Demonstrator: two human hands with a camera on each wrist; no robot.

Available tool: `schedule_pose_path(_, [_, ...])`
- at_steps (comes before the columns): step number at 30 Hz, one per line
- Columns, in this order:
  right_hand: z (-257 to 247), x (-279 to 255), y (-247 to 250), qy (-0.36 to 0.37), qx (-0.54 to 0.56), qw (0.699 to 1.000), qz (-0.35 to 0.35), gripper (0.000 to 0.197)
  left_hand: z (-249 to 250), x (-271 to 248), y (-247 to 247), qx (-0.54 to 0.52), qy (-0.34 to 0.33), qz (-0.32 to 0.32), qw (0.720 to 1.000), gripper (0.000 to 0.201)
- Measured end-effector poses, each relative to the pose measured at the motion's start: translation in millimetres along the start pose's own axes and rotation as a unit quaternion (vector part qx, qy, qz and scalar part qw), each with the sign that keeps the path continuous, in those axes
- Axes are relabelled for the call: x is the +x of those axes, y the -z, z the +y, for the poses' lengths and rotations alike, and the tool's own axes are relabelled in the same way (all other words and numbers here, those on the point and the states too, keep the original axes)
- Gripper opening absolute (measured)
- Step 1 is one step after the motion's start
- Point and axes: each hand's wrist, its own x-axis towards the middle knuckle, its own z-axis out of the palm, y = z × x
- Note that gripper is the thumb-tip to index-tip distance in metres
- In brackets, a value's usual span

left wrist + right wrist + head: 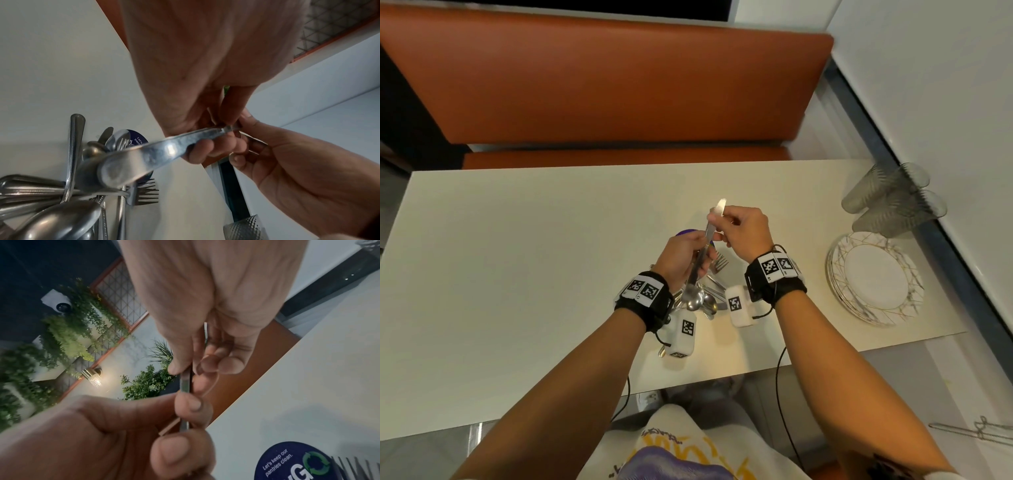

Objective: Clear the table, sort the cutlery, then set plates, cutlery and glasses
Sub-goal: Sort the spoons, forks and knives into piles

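A steel table knife (709, 230) is held up over the cutlery pile (705, 294) near the table's front edge. My left hand (700, 255) grips its handle (156, 154), fingers curled round it. My right hand (717, 219) pinches the blade (185, 383) near the tip between thumb and fingers. The pile (72, 194) holds several forks, spoons and knives, partly lying on a round blue disc (287, 464). A stack of white gold-lined plates (876, 277) sits at the right end. Behind it, several textured glasses (890, 198) stand upside down.
The cream table (517, 257) stretches bare to the left and far side. An orange bench (602, 85) stands behind it and a white wall (945, 102) runs along the right. A thin wire object (976, 428) lies on the floor at lower right.
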Motion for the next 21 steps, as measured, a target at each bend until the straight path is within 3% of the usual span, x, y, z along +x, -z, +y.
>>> schedule_pose_path(2, [2.8,2.8,-2.0,0.006,-0.026,1.000,0.003,0.026,1.0,-2.0,2.7,0.012,-0.003,0.005,1.000,0.033])
schedule_pose_path(12, [-6.6,10.0,-6.8,-0.016,0.048,0.998,0.024,0.017,-7.4,-7.6,20.0,0.035,-0.005,-0.013,0.999,0.041])
schedule_pose_path(17, [5.5,9.2,-18.2,-0.051,0.047,0.997,-0.020,0.024,-15.1,-3.9,36.9,0.051,-0.012,0.068,0.996,0.033])
schedule_pose_path(21, [32.9,-2.9,-24.8,-0.088,-0.010,0.995,-0.048,0.018,-21.2,-6.5,63.3,0.036,-0.001,0.129,0.991,0.036])
